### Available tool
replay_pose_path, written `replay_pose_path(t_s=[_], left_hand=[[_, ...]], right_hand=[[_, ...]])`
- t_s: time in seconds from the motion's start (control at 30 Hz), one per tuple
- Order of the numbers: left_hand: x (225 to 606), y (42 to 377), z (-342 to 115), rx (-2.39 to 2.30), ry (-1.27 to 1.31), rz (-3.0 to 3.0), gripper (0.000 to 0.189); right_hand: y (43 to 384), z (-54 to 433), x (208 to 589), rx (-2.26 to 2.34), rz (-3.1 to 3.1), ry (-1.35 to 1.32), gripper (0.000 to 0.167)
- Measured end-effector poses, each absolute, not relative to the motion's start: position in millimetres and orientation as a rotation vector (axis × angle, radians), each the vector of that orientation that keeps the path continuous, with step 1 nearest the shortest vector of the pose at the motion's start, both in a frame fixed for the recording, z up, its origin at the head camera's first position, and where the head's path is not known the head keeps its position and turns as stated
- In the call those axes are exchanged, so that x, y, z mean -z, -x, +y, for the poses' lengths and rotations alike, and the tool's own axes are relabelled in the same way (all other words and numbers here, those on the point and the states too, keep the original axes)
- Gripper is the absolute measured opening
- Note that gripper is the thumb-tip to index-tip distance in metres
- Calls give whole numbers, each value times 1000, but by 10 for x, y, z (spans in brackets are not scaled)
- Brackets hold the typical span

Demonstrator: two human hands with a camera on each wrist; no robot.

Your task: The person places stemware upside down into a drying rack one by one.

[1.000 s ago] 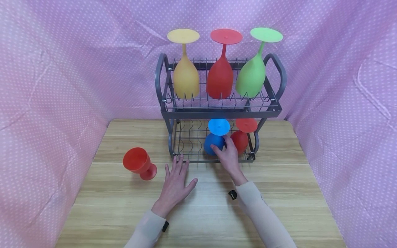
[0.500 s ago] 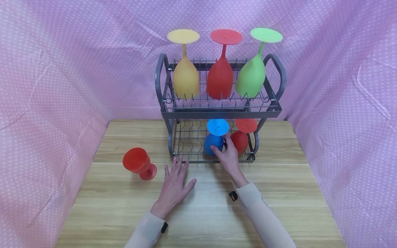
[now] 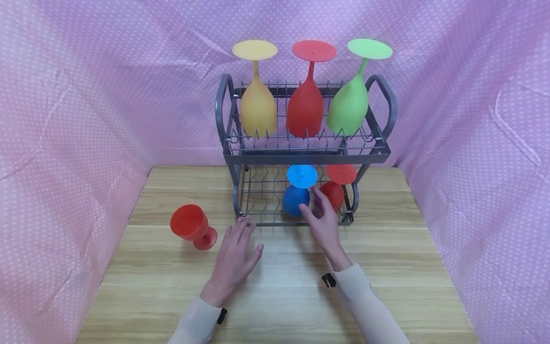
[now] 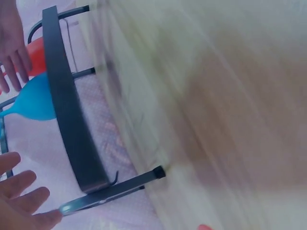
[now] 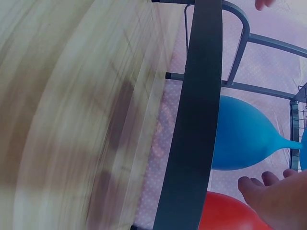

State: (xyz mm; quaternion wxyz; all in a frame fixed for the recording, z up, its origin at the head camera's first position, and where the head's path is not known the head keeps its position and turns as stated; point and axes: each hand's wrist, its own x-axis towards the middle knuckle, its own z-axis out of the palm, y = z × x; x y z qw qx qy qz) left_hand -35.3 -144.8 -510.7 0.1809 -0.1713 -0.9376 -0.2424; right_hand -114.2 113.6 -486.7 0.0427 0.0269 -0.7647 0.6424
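Note:
A blue goblet [image 3: 294, 200] stands upside down on the lower tier of a dark wire dish rack [image 3: 307, 159]. My right hand [image 3: 325, 230] is just to its right, fingers loosely bent and holding nothing; the right wrist view shows a gap between fingers and bowl. Behind that hand, a red goblet [image 3: 341, 174] is also inverted on the lower tier, its bowl partly hidden. My left hand [image 3: 232, 260] is spread, its fingertips by the front left corner of the lower tier. Whether they touch the rack I cannot tell.
The upper tier bears inverted goblets: yellow [image 3: 258, 110], red [image 3: 304, 110] and green [image 3: 349, 107]. Another red goblet [image 3: 189, 222] stands upright on the wooden table [image 3: 386, 286], left of the rack. Pink dotted cloth [image 3: 86, 95] surrounds the table.
My right hand has let go of the blue goblet and drawn back slightly to the right. The goblet stays on the lower tier. My left hand has shifted a little down and left.

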Motion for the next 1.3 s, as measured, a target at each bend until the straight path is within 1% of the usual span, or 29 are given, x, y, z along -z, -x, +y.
replay_pose_path(t_s=[0.23,0.47,0.63,0.7,0.8,0.87,1.07,1.3], left_hand=[[4960,358,-1510,701,539,-2507,56],[4811,390,-1569,722,575,-2406,47],[4707,407,-1622,684,558,-2374,50],[4657,412,-1644,671,545,-2363,51],[4601,431,-1681,666,531,-2325,47],[4577,447,-1710,655,515,-2299,49],[4501,492,-1829,617,479,-2255,53],[4416,494,-2016,603,404,-2319,54]], right_hand=[[1031,1199,4841,-1989,-2306,-109,60],[861,1188,4562,-2030,-2301,-144,58],[764,1196,4465,-2001,-2349,-131,59],[744,1197,4474,-1999,-2352,-129,59],[745,1213,4563,-2000,-2339,-149,59],[731,1218,4575,-2005,-2333,-158,59],[662,1216,4492,-2003,-2352,-152,59],[739,1274,4773,-1990,-2361,-152,60]])
